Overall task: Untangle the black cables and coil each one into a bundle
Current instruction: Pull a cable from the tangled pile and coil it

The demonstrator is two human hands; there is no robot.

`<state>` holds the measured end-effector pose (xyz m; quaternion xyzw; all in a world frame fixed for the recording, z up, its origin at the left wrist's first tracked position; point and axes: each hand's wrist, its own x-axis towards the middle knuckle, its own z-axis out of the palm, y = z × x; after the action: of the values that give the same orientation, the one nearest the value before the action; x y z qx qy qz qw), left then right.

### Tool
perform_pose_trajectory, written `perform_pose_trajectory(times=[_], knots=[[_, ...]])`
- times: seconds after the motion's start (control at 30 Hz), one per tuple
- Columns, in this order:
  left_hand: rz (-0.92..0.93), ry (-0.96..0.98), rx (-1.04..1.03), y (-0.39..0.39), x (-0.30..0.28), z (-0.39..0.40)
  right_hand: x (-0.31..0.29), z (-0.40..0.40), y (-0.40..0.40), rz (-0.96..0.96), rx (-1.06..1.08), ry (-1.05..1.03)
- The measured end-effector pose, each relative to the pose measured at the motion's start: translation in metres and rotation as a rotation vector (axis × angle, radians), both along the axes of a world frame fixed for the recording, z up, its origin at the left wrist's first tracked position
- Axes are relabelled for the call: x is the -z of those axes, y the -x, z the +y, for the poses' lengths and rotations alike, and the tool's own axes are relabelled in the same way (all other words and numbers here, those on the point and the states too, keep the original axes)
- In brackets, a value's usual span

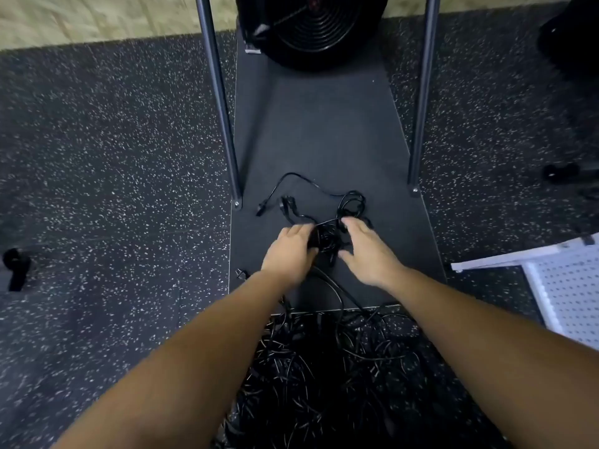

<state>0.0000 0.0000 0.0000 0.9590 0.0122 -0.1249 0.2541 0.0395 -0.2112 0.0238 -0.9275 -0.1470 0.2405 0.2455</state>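
Both hands at a small black cable bundle on the dark flat platform

The left hand (290,251) grips the small black cable bundle (325,236) on the dark flat platform (324,131), probably to steady it; the right hand (366,251) hovers beside, fingers apart; the big tangled pile of black cables (324,367) waits nearer than the platform.

Both bare forearms reach far forward from the near edge, angling in toward each other. Left hand (289,251) sits palm down, fingers pointing far and to the right, their tips hidden. Right hand (368,251) hovers just beside it, palm down, fingers straight and relaxed, thumb spread toward the left hand. A narrow gap separates the two.
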Motion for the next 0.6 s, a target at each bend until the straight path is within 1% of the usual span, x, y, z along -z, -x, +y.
perform_pose_trajectory(times=[0.07,0.13,0.2,0.3,0.37,0.43,0.53,0.6], knots=[[0.015,0.013,0.027,-0.015,0.023,0.001,0.023,0.007,-0.010,-0.083,0.032,0.008],[0.059,0.006,0.054,-0.032,0.040,0.001,0.043,0.010,-0.022,-0.096,-0.016,0.049],[0.100,0.021,0.079,-0.038,0.056,-0.006,0.059,0.009,-0.032,-0.125,-0.112,0.153],[0.076,-0.004,0.077,-0.039,0.066,-0.014,0.062,0.001,-0.046,-0.134,-0.112,0.256],[0.035,-0.070,0.076,-0.036,0.062,-0.018,0.060,-0.007,-0.048,-0.099,-0.093,0.245],[0.029,-0.094,0.110,-0.030,0.052,-0.020,0.052,-0.012,-0.043,-0.071,-0.083,0.195],[0.038,-0.088,0.163,-0.025,0.019,-0.014,0.024,-0.014,-0.042,-0.058,-0.029,0.073],[0.043,-0.051,0.161,-0.026,-0.006,-0.008,-0.005,-0.010,-0.043,-0.074,-0.046,0.012]])
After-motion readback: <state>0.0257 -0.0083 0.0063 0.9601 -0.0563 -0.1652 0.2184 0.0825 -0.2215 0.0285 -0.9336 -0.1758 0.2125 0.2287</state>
